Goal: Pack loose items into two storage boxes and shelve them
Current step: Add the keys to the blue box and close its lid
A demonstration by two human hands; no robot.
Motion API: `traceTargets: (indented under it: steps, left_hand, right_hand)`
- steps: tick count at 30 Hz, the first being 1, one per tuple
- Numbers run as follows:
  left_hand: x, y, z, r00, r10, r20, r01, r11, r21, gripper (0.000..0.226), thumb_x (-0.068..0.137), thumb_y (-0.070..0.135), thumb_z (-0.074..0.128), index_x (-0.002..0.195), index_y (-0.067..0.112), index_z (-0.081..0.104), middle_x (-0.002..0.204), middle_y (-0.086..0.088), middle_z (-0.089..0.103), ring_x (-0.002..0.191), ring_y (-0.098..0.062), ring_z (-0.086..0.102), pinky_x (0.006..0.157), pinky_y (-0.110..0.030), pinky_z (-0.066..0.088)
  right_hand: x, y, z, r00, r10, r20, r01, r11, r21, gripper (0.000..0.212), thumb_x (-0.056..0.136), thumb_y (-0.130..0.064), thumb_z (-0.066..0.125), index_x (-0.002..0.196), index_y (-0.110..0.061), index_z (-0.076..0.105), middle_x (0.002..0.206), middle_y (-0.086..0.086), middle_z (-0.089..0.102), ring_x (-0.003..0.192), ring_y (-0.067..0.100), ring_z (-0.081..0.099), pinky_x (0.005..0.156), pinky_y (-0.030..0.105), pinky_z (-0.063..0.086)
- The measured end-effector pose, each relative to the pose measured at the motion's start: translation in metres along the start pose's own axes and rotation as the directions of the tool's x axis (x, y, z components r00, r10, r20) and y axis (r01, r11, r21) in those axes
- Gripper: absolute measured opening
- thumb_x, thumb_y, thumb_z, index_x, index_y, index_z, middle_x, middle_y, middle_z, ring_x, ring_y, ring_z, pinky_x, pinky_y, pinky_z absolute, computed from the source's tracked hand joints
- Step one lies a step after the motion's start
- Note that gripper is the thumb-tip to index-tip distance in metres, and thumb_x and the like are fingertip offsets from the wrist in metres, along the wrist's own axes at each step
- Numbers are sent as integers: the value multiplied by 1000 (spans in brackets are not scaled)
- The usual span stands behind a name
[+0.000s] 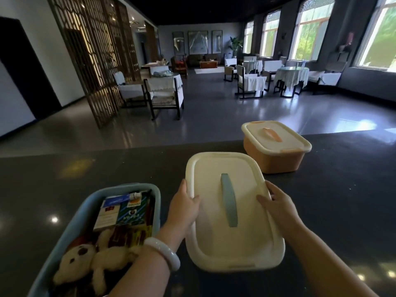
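Note:
A cream lid (214,211) with a blue handle lies in front of me on the dark counter (342,200). My left hand (185,207) grips its left edge and my right hand (278,205) grips its right edge. At the lower left stands an open blue storage box (70,228), filled with a cream plush bear (90,258), card packets and a small tube. Behind the lid on the right sits an orange storage box (276,159), closed with a cream lid with an orange handle.
The counter's far edge runs across the middle of the view. Beyond it lies a grey floor with covered chairs and tables (165,88), a wooden lattice screen (96,61) on the left and windows on the right.

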State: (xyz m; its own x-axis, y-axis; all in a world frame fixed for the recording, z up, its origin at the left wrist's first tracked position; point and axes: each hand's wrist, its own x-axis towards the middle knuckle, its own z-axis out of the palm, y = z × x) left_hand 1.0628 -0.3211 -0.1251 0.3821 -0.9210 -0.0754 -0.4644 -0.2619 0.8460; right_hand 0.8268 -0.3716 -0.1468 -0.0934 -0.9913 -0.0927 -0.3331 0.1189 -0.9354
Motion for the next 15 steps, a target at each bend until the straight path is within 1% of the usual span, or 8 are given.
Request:
traceTargets:
  steps: [2,3,6,8,10,11,13,15]
  left_hand:
    - [1,6,-32,998,30,-48,-30,1000,-4,68,96,30,54,153,25,18,148,-6,42,127,-24,48,106,-37,39]
    - [2,6,-51,996,39,-75,-40,999,-3,67,96,32,53,153,24,19,149,-5,41,129,-24,47,107,-37,37]
    - [-2,-5,-113,992,35,-123,-41,998,-48,63,98,33,52,152,20,24,151,-4,39,134,-24,42,111,-44,34]
    - [-8,-27,-154,988,16,-154,-26,997,-66,58,97,31,53,150,17,32,147,-4,44,132,-23,45,111,-44,34]
    - [-18,-52,-185,988,-20,-153,10,998,-67,51,97,29,54,146,20,41,138,-3,54,123,-22,53,107,-45,38]
    - [-23,-66,-198,987,-39,-157,28,997,-73,49,98,28,53,145,20,42,135,-2,56,121,-21,55,107,-45,39]
    - [-30,-92,-219,978,-81,-190,65,994,-84,50,99,21,50,148,15,38,144,-3,49,129,-21,48,112,-41,33]
    - [-34,-115,-234,970,-128,-207,109,989,-102,50,100,18,47,149,14,35,149,-2,42,135,-19,41,114,-37,28]
  right_hand:
    - [-5,-22,13,1000,-17,17,17,1000,1,55,91,-25,62,142,-32,43,114,-2,61,92,14,61,66,27,49]
    - [-8,-34,22,999,-21,39,21,1000,2,53,91,-25,61,141,-31,45,114,-3,62,92,14,61,66,28,49]
    - [-27,-67,58,991,-59,120,56,998,28,47,92,-27,60,137,-32,48,108,-6,63,89,12,62,62,28,48]
    - [-45,-84,89,981,-112,156,106,993,43,45,92,-28,60,135,-32,49,101,-8,64,85,11,64,60,26,47]
    - [-64,-91,123,972,-156,175,149,987,52,41,92,-28,59,132,-32,51,94,-12,64,78,6,65,56,21,47]
    - [-74,-92,142,968,-170,182,163,985,49,40,93,-27,59,132,-32,51,92,-12,65,76,5,65,55,19,47]
    - [-91,-91,176,966,-174,193,170,985,36,40,93,-26,58,133,-30,51,93,-12,65,78,5,65,58,19,47]
    - [-103,-87,201,965,-157,211,157,987,18,40,93,-24,57,132,-28,53,99,-10,65,83,5,63,61,21,47]
